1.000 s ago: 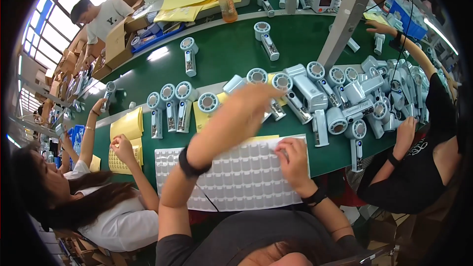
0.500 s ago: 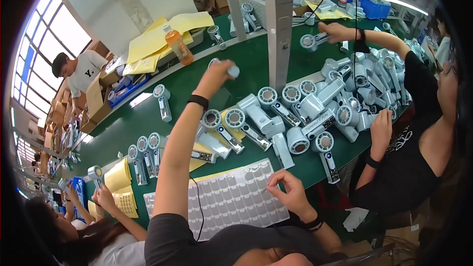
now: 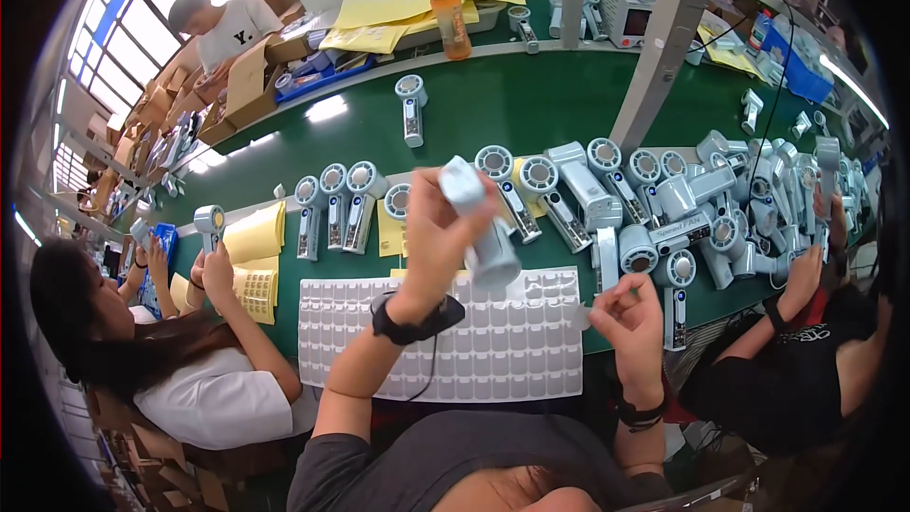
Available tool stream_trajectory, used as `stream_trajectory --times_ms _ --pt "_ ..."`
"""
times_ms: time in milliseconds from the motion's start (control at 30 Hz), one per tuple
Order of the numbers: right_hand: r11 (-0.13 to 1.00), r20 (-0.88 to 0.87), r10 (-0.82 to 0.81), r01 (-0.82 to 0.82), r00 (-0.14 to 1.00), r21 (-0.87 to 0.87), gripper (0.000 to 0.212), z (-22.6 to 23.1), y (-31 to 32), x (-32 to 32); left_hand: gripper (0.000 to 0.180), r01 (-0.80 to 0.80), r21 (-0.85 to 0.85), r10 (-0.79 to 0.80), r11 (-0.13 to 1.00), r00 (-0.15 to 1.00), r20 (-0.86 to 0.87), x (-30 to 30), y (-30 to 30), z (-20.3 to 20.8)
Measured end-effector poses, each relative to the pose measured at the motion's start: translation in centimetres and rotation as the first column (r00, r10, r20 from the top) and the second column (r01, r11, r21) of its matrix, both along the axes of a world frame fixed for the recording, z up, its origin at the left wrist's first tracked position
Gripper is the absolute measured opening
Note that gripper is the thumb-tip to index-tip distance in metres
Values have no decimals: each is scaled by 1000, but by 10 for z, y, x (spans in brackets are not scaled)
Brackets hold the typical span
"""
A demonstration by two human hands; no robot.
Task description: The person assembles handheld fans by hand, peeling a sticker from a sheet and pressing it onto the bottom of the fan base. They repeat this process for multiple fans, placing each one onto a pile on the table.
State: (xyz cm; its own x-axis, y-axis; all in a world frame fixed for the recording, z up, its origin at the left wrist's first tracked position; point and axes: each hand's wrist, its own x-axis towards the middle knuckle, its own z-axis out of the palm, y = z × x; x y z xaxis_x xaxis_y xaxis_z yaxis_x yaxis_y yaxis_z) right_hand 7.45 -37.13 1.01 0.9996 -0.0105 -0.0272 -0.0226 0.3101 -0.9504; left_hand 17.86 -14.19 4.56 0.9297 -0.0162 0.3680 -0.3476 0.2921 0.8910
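Above the table's middle, my left hand (image 3: 438, 237) is closed round a light blue handheld fan (image 3: 495, 261), its handle end tilted up and its round head low. Part of the fan is hidden behind my fingers. Off to the right, my right hand (image 3: 633, 327) pinches a small grey translucent sticker (image 3: 576, 316) between thumb and fingertips. Under both lies a white sheet (image 3: 379, 365) with rows of grey stickers; a few upper places look bare. Several fans (image 3: 559, 213) lie just beyond the sheet.
A big heap of fans (image 3: 730, 199) covers the right side. Three fans (image 3: 334, 209) lie at left beside yellow sheets (image 3: 256, 237). A metal post (image 3: 664, 47) rises beyond. An orange drink bottle (image 3: 450, 19) stands at the back. Co-workers (image 3: 218, 351) sit on both sides, holding fans.
My left hand has come back from the far side of the table with the fan. My right hand has moved off the sheet, with a sticker now visible in its pinch. The view has turned.
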Motion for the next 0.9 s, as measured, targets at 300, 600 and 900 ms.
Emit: stream_trajectory --times_ms 300,600,900 --pt "974 -71 209 -201 975 100 40 59 25 34 51 -150 530 -32 835 947 319 -55 -16 -21" --pt "981 -73 196 -196 978 7 43 53 30 37 52 -245 573 -4 782 917 398 -57 -23 -23" --pt "983 -43 163 -166 986 -82 43 51 29 39 51 -297 611 -5 734 897 442 -55 -26 -19"
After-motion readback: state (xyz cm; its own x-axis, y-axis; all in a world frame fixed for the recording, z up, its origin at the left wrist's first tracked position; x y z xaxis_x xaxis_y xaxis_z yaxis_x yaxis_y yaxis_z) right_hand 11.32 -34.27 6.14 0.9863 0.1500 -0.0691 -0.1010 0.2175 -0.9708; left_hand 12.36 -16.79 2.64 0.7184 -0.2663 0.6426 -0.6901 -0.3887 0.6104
